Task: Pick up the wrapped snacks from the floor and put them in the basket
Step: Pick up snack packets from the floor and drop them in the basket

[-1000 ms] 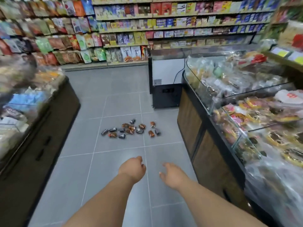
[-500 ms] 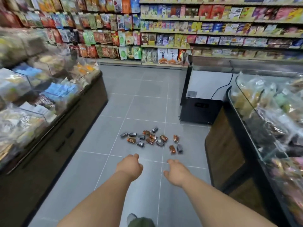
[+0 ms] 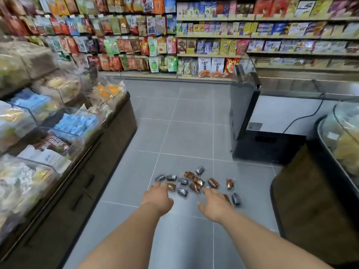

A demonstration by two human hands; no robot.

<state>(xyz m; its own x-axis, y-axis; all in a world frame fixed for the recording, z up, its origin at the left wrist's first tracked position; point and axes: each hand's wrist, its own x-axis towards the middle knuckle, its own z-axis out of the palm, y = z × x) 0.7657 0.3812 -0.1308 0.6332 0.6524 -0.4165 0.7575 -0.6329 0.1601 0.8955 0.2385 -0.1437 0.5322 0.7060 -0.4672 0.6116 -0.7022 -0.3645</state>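
With left hand (image 3: 157, 199) and right hand (image 3: 214, 205) both slack-fingered and empty, crouch low, start at the near edge of the snacks (image 3: 194, 186) strewn on the floor (image 3: 174, 133) ahead, pinch wrappers lightly, then find the basket, nowhere in view.

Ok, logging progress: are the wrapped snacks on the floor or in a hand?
On the floor. The wrapped snacks lie scattered on it; the left hand and right hand reach toward them, open, holding nothing.
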